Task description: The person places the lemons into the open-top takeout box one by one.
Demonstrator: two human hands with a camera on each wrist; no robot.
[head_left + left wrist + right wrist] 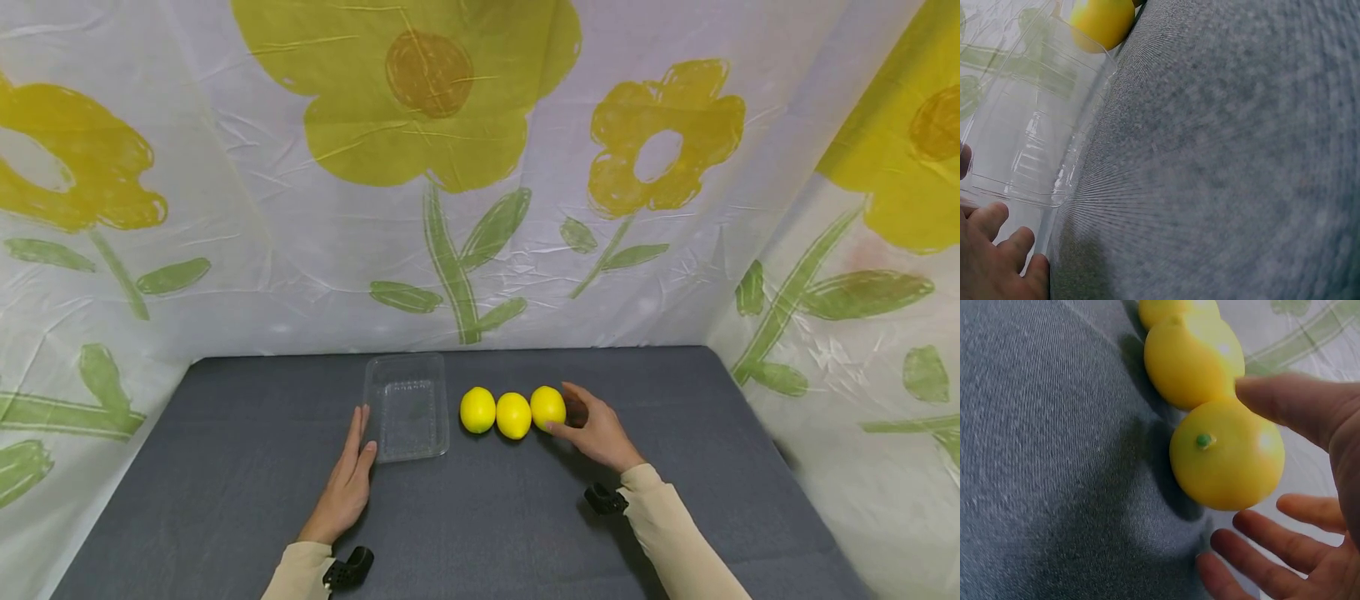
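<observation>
Three yellow lemons stand in a row on the dark table: a left lemon (477,410), a middle lemon (513,416) and a right lemon (548,407). Around the right lemon, my right hand (596,425) holds its thumb and fingers spread. In the right wrist view that lemon (1227,456), with a green stem spot, lies between the thumb (1291,406) and the other fingers, which are not closed on it. A clear plastic tray (408,446) sits left of the lemons. My left hand (345,487) is along its left side, fingers straight, fingertips right at the wall.
Dark grey cloth covers the table (480,517). Behind it and at both sides hangs a white sheet (322,275) printed with yellow flowers. Each wrist wears a small black camera, the left camera (349,568) and the right camera (604,499).
</observation>
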